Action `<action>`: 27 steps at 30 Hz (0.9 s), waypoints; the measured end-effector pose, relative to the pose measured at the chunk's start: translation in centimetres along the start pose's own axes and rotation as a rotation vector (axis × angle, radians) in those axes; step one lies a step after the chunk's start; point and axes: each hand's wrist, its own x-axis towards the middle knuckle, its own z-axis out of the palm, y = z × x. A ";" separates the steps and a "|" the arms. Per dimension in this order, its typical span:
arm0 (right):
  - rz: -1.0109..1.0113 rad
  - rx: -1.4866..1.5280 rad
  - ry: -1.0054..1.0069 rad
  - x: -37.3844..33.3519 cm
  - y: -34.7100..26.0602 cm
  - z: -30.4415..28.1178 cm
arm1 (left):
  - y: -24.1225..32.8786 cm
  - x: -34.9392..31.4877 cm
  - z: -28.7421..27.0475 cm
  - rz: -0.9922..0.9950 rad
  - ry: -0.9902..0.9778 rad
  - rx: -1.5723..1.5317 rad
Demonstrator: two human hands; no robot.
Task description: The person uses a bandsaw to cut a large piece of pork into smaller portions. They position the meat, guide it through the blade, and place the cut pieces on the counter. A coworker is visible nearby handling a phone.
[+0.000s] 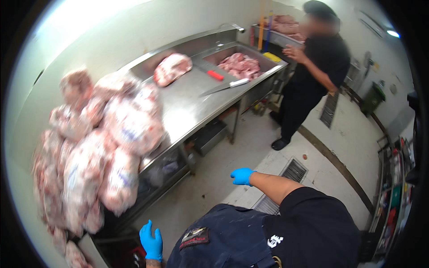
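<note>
My left hand (151,241), in a blue glove, hangs by my side below the heap of plastic-wrapped meat (89,165); its fingers are apart and it holds nothing. My right hand (242,177), also blue-gloved, is held out over the floor in front of me, loosely open, with nothing visible in it. Neither touches the steel table (185,105). On that table lie a large bare piece of meat (173,69), a red-handled knife (215,75) and a white-handled knife (225,86). Cut meat (240,65) fills part of the sink at its far end.
A person (313,62) in dark clothes stands right of the sink, hands raised. Behind is a tub of meat (286,27). Floor grates (292,172) lie in front of me. Shelving (393,192) lines the right, near a green bin (373,98).
</note>
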 end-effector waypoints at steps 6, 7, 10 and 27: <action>0.131 -0.082 0.008 6.1 9.0 -7.0 | 4.2 9.3 3.0 0.051 -0.122 -0.096; 0.147 -0.050 0.027 7.2 10.0 -7.0 | 4.2 10.5 3.3 0.067 -0.149 -0.100; 0.101 -0.076 0.160 8.0 11.6 -5.4 | 4.4 14.0 4.4 0.202 -0.211 -0.128; 1.040 0.465 -0.167 -25.5 21.5 17.5 | 26.6 38.3 14.7 0.833 -0.669 -0.329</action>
